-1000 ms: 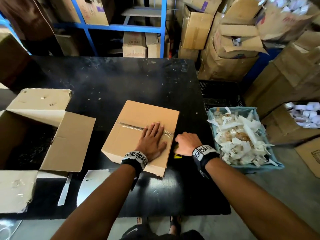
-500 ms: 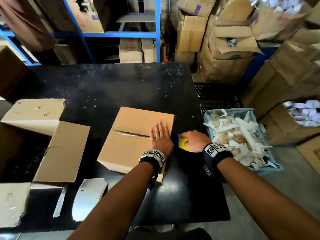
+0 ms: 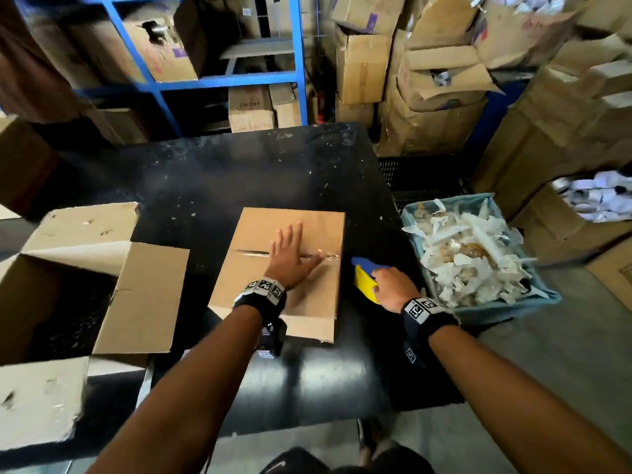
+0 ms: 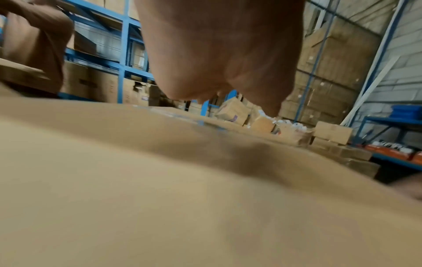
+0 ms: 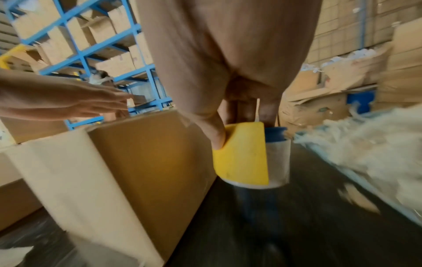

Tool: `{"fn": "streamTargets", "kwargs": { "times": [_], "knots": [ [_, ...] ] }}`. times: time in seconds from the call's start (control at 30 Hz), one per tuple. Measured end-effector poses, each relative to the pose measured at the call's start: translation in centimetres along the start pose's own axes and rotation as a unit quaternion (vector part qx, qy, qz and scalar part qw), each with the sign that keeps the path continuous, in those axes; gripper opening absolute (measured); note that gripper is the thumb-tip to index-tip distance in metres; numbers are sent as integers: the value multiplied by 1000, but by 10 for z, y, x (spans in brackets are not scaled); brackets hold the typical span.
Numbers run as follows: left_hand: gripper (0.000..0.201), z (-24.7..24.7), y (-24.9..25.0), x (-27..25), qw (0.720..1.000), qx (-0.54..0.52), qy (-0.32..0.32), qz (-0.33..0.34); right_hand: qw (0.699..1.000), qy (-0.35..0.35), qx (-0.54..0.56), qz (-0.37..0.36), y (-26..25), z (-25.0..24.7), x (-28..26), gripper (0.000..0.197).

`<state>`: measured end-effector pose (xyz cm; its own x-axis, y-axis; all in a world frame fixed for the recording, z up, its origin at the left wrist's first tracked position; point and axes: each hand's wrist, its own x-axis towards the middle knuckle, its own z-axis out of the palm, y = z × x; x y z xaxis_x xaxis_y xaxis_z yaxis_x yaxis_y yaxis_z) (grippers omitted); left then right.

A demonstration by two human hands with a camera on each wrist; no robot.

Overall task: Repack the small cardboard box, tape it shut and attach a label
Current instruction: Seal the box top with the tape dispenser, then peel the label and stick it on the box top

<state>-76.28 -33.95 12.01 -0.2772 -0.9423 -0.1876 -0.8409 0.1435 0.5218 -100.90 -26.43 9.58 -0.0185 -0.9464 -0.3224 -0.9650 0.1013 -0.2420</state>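
Nearest, my two bare forearms reach out over the near edge of a black table (image 3: 212, 186), its top scuffed and flecked with pale specks. My left hand (image 3: 290, 260) lies flat on the small cardboard box (image 3: 273, 302), fingers straight and slightly spread, palm over the centre seam where the flaps meet. Clear tape (image 3: 325, 256) glints along that seam toward the right edge of the box. The box is plain brown, closed, and sits mid-table, slightly right of centre. Just beside its right wall, my right hand (image 3: 393, 289) grips a yellow and blue tape dispenser (image 5: 246, 155), thumb curled against the yellow side plate and fingers wrapped behind; a roll of clear tape sits in it. To the left, a larger open carton (image 3: 143, 295) rests with its flaps splayed. Off the right edge of the table stands a blue bin (image 3: 513, 306) heaped with white paper scraps. Farther back, blue steel shelving (image 3: 297, 63) holds cartons, and stacked, partly torn cardboard boxes (image 3: 437, 80) fill the right side of the storeroom.
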Motion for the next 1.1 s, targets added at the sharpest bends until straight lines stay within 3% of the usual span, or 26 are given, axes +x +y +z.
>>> {"fn": "streamTargets", "kwargs": {
  "times": [0.17,0.27,0.43,0.57,0.67,0.77,0.93,1.1],
  "knots": [
    [100,-27,-89,-58,985,88,92,-115,996,26,27,81,-20,50,-59,27],
    [100,-30,-122,-86,981,70,91,-155,992,28,46,117,-37,87,-94,27],
    [94,-14,-130,-108,991,49,51,-113,987,15,62,149,-66,136,-129,32],
    [89,-11,-124,-111,992,-3,41,-118,984,16,73,163,-77,159,-136,40],
    [88,-12,-123,-110,992,-3,38,-118,984,14,91,153,-77,165,-135,35],
    [88,-10,-125,-111,991,27,49,-120,985,20,101,138,-73,157,-133,20],
    [91,-3,-114,-107,984,100,83,-120,984,79,105,118,-65,103,-117,35],
    [95,7,-95,-100,977,112,86,-162,971,182,143,54,-61,27,-53,40]
  ]
}}
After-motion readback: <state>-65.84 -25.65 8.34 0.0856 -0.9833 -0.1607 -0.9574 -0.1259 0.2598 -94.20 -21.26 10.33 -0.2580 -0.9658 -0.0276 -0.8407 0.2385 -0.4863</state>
